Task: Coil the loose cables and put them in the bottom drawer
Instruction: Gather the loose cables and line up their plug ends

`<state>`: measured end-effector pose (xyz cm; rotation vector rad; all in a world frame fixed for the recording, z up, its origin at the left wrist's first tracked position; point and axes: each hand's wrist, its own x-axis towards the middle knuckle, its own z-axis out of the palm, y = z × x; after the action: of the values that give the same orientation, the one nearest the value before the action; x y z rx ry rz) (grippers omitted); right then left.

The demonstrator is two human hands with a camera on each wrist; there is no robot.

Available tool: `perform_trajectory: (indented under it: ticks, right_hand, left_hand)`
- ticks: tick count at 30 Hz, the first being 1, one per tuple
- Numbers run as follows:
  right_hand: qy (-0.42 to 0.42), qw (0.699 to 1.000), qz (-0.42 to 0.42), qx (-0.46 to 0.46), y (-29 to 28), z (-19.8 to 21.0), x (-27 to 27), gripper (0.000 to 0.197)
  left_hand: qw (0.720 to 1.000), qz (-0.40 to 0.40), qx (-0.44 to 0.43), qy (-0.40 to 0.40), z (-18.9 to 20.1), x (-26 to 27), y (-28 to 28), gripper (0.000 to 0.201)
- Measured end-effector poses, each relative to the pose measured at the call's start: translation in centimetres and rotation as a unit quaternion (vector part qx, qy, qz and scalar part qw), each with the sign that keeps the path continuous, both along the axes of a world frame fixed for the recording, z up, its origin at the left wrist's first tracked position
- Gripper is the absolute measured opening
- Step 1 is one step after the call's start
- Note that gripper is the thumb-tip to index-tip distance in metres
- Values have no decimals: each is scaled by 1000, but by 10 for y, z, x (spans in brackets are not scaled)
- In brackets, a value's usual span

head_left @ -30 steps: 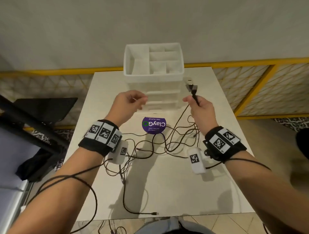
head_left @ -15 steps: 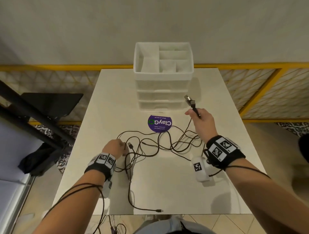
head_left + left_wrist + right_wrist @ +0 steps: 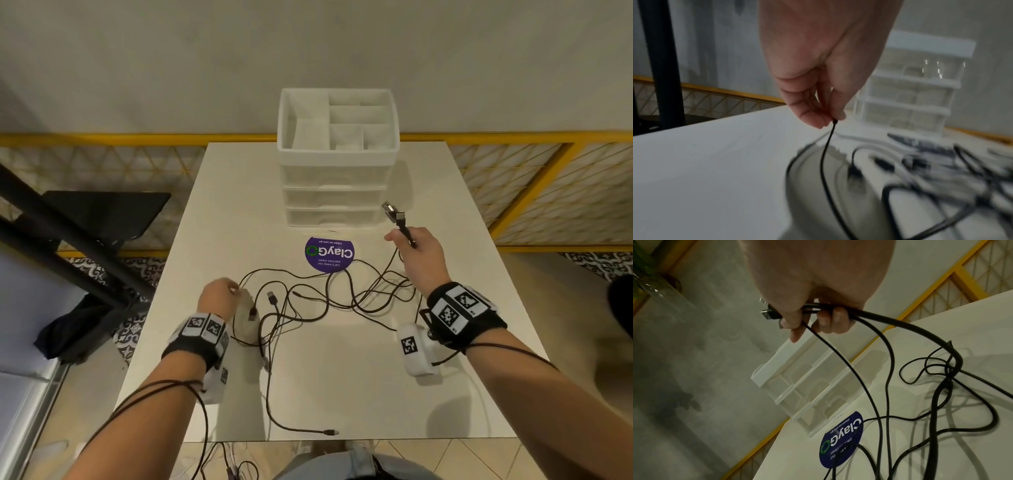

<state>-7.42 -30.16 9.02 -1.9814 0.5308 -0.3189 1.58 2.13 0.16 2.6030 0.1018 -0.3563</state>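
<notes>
Several black cables (image 3: 318,301) lie tangled across the middle of the white table (image 3: 342,394). My right hand (image 3: 412,251) is raised near the drawer unit and grips a bunch of cable ends (image 3: 818,308), whose USB plugs (image 3: 394,212) stick up past the fingers. My left hand (image 3: 219,296) is low at the tangle's left edge and pinches one thin cable (image 3: 826,146) near its end between thumb and fingertips. The white three-drawer unit (image 3: 337,192) stands at the table's far edge, all drawers closed; the bottom drawer (image 3: 334,217) faces me.
A round purple sticker (image 3: 329,254) lies just in front of the drawers. One cable end (image 3: 330,432) reaches the table's near edge. A yellow railing (image 3: 513,137) runs behind the table, and a black stand (image 3: 68,236) is on the left.
My left hand dropped from in front of the drawers to the tangle and took hold of one cable. The right hand, still holding the plugs, lowered slightly.
</notes>
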Motion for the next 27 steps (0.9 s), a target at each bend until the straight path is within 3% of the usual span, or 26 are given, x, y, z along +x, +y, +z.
perform_trajectory:
  ticks: [4,6,8,14,18,22,24,27]
  right_hand:
    - [11,1000,7,-10,1,0,-1,21]
    - [14,1000,9,-12,2,0,0,21]
    - [15,1000,14,-11,2,-1,0,20]
    - [43,998,35,-30,2,-2,-3,22]
    - [56,996,53,-43,1,-3,-4,20]
    - [66,994,67,-54,1,-5,-5,22]
    - [60,995,63,-56,-1,-6,-6,22]
    - [48,996,55,-51,-2,-7,-6,23]
  left_hand:
    - [991,-22,-96,-95,51,19,-11,24]
    - [987,-46,-97,-123,69,30,-17,21]
    - [990,-80,-61,-98,71,36,-22,18]
    - [979,-147,131,54,1,12,-19,30]
    - [975,-115,158,104,-14,7,-18,29]
    - [993,-72,68,59,4,15,-15,29]
    - [998,-45,-29,14,27,22,-13,19]
    - [981,-31,-182,-60,80,26,-22,11]
